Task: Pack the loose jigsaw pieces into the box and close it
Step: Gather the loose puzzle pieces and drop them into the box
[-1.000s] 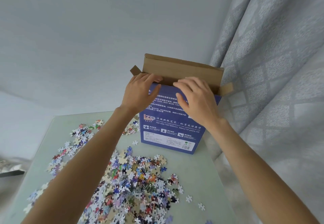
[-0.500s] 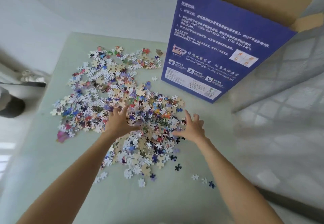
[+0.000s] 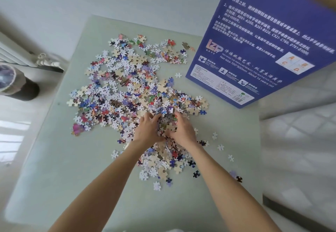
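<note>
A wide heap of loose jigsaw pieces [image 3: 127, 90] covers the middle of the pale green table [image 3: 54, 168]. The tall blue box [image 3: 263, 37] stands upright at the table's far right corner, with brown cardboard showing at its top edge. My left hand [image 3: 148, 131] and my right hand [image 3: 181, 131] are side by side in the near part of the heap. Their fingers curl inward around a clump of pieces [image 3: 168, 126] gathered between them.
A grey patterned curtain [image 3: 300, 131] hangs along the right side of the table. On the floor at the left stands a dark cylindrical bin [image 3: 16, 84] beside a white radiator [image 3: 20, 55]. Single pieces [image 3: 221, 147] lie scattered near the table's right edge.
A second ago both hands were up at the box's open flaps. They came down onto the heap, spread apart, and have now drawn together, scooping pieces between them.
</note>
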A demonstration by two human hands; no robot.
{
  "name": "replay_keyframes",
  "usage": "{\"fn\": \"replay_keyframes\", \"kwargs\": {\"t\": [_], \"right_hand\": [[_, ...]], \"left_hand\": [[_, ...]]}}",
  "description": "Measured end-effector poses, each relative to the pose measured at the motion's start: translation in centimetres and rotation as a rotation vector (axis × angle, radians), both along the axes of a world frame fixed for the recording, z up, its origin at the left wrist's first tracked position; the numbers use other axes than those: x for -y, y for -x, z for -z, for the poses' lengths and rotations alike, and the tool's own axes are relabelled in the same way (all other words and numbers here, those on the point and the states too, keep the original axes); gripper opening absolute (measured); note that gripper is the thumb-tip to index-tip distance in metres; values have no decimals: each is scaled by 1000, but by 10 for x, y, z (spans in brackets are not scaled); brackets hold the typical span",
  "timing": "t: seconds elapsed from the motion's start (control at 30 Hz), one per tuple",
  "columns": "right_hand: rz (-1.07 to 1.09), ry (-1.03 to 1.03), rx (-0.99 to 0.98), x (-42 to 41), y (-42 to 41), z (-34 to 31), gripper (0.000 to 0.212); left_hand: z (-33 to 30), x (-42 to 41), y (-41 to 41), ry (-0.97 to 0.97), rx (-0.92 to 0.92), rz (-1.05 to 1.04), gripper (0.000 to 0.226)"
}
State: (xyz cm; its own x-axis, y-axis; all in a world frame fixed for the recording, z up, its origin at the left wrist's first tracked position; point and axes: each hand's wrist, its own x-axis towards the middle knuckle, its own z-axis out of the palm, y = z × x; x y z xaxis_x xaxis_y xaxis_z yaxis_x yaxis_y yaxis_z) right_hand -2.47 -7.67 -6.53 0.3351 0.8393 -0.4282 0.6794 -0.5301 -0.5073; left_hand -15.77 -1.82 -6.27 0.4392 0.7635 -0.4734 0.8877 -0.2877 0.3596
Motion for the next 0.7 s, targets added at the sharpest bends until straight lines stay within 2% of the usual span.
{"fn": "replay_keyframes", "kwargs": {"t": [0.1,0.23,0.33,0.4,0.47,0.57,0.7], "right_hand": [[-15,-43,32,-3,0,-1,66],[-31,-35,44,-7,0,0,62],[-55,-70,13,-12,0,-5,72],[-71,-52,-14,-17,-3,-10,86],[-149,-5,14,-21,-5,-12,89],[-246,34,63,-24,-7,-13,73],[-230,-39,56,-27,-8,-15,50]], "left_hand": [[0,-3,1,-35,57,-21,79],[-1,-4,3,-41,87,1,77],[-1,-7,5,2,147,13,75],[-2,-11,11,54,210,-9,70],[-2,-15,17,95,277,-9,62],[-2,-19,24,91,332,1,54],[-1,-22,23,70,324,-23,48]]}}
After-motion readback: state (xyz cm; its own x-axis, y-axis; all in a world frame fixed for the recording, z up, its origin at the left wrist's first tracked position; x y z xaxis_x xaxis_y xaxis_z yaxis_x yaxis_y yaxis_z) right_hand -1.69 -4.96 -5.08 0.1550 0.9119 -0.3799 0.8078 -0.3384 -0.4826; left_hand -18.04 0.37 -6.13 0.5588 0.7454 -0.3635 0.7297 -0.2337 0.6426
